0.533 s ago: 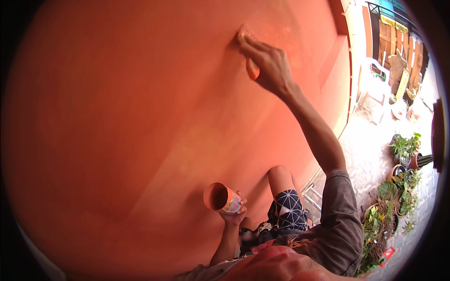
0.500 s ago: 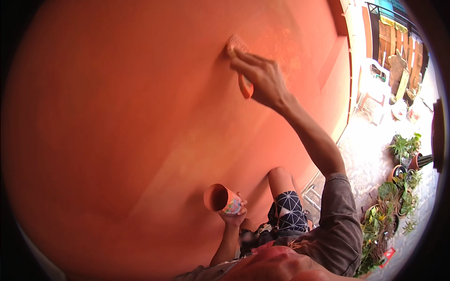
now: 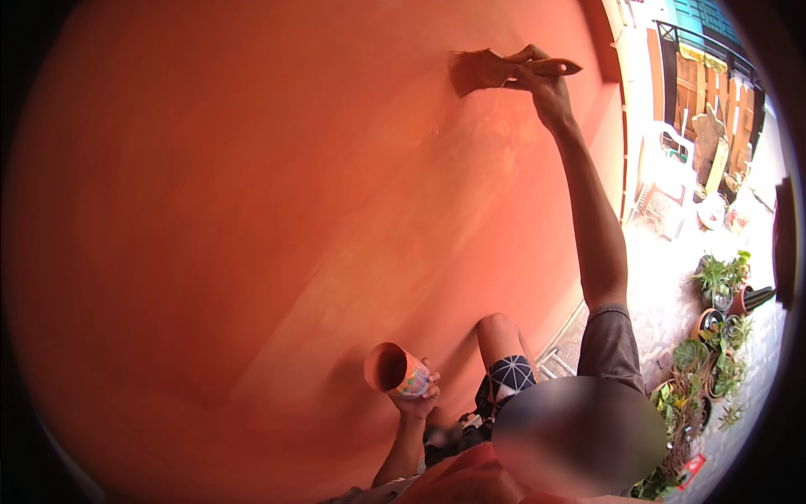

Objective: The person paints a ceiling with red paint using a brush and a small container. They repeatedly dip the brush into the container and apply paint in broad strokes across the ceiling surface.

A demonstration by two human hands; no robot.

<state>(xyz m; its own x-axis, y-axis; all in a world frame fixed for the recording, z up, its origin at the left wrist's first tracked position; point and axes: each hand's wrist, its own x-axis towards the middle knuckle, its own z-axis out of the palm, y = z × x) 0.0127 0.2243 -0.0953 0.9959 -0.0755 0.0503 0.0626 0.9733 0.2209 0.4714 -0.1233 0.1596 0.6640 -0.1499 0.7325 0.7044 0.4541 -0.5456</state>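
Note:
My right hand [image 3: 541,80] is raised high at the upper right, its fingers closed round a wide paintbrush [image 3: 481,72]. The bristles point left against the orange-red wall [image 3: 210,210], and the handle sticks out to the right past my fingers. Low in front of my body, my left hand [image 3: 421,399] grips a cup [image 3: 409,375] with a colourful printed side. The cup leans with its mouth toward the wall; its inside is dark orange, and how much it holds cannot be made out. Paler, patchy areas show on the wall below the brush.
A metal ladder part [image 3: 554,363] stands by my bent leg at the wall's foot. Potted plants [image 3: 693,357] line the paved ground on the right. Farther off are a white plastic chair [image 3: 667,181] and wooden boards [image 3: 705,105] against a dark railing.
My right hand has moved up and to the right with the paintbrush, which has turned from upright to nearly level. The left hand with the cup has dropped very slightly.

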